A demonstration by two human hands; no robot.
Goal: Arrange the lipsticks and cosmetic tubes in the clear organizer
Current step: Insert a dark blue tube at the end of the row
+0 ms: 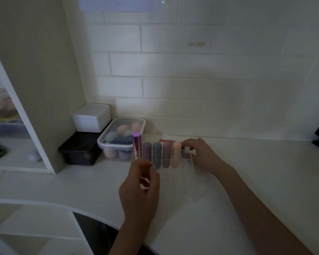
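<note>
Clear organizer (189, 163) standing on white desk (247, 181), near the tiled wall. Five tubes upright in a row along its rear compartments, long axes vertical: metallic pink lipstick (136, 147) at the left end, then purple tube (146, 150), grey-blue tube (157, 153), mauve tube (166, 153) and peach tube (176, 153). Front compartments apparently unfilled; transparent walls hard to trace in dim light.

Right hand (199, 153) at the organizer's right end, fingers curled over the rear rim just beside the peach tube; grip on the rim itself or on a small dark item there not distinguishable. Red item (165, 140) lying flat behind the row, long axis left to right, just left of the right-hand fingertips; right hand nearer to it.

Left hand (142, 183) raised in front of the left end, just below the lipstick, thumb and fingers loosely curled, nothing visibly held.

Lidded container of sponges (121, 137) left of the organizer.
</note>
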